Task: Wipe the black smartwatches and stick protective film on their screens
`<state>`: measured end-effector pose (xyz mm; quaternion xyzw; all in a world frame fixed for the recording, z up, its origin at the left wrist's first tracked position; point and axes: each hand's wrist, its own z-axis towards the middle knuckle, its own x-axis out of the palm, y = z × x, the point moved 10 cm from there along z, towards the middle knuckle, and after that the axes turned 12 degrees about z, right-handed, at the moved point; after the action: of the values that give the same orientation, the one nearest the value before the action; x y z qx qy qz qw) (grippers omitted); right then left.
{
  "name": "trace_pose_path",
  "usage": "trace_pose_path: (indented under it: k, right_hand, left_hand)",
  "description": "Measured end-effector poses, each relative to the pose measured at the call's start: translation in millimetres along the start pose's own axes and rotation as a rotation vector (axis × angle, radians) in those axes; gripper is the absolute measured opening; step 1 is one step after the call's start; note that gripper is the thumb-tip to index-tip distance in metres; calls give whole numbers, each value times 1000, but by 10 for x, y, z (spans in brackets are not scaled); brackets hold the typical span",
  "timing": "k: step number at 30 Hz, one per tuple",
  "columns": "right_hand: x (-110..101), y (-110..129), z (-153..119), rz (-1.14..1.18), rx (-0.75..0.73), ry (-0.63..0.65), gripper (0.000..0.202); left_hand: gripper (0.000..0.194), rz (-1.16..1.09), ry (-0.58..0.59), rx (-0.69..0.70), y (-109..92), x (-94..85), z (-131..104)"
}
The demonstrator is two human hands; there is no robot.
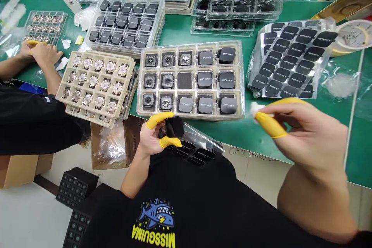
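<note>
My left hand (pixel 158 135), with yellow finger cots on thumb and forefinger, grips a square black watch face (pixel 174 127) by its edges, just below the front edge of a beige tray (pixel 190 116). Square dark watch parts sit in that tray's compartments, some topped with black printed covers; one compartment at the middle shows a bare dark pad (pixel 184 80). My right hand (pixel 302 128), also in yellow cots, pinches a small white wad (pixel 257 111) at the right of the tray. A sheet of black stickers (pixel 203 154) lies on my lap beneath the watch face.
Printed black sticker sheets (pixel 290 60) lie right of the tray, near a tape roll (pixel 354 37). Trays of round watches (pixel 94 81) stand at left, with stacked clear trays (pixel 124 25) behind. Another person's hands (pixel 43 52) rest at far left. A cardboard box (pixel 128 143) is below.
</note>
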<state>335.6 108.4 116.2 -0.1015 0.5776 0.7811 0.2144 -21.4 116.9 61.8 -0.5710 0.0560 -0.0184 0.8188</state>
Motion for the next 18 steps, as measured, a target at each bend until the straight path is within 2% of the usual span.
trace_pose_path:
  k: [2, 3, 4, 5, 7, 9, 11, 12, 14, 15, 16, 18]
  right_hand:
    - [-419, -566, -71, -234, 165, -157, 24]
    - [-544, -891, -114, -343, 294, -148, 27]
    - [-734, -1167, -181, -429, 413, -222, 35]
    - [-845, -1406, -241, -470, 509, -239, 39]
    - [-978, -1694, -326, -484, 597, -269, 42]
    - [-1031, -1761, -383, -477, 626, -296, 43]
    - [-1079, -1617, -460, -510, 663, -375, 52]
    - [-1089, -1447, -493, -525, 654, -433, 56]
    - [-980, -959, -499, -479, 552, -497, 49]
    - [-847, -639, -450, -381, 420, -490, 39]
    - [-593, -350, -359, -220, 301, -360, 30]
    - [59, 201, -216, 27, 136, 39, 30]
  left_hand:
    - [81, -14, -17, -7, 32, 14, -6]
    - [81, -9, -35, -9, 49, 15, -7]
    - [82, 2, -58, -7, 62, 12, -9]
    - [85, 15, -84, 4, 64, 6, -10]
    - [87, 36, -132, 46, 40, -1, -16]
    - [86, 43, -154, 84, 7, 15, -27]
    - [83, 41, -147, 103, -22, 56, -43]
    - [81, 44, -136, 107, -33, 85, -53]
    - [78, 60, -111, 110, -51, 150, -73]
    - [78, 68, -95, 108, -54, 188, -80]
    - [78, 74, -76, 97, -49, 228, -84]
    - [81, 76, -37, 66, -28, 305, -78]
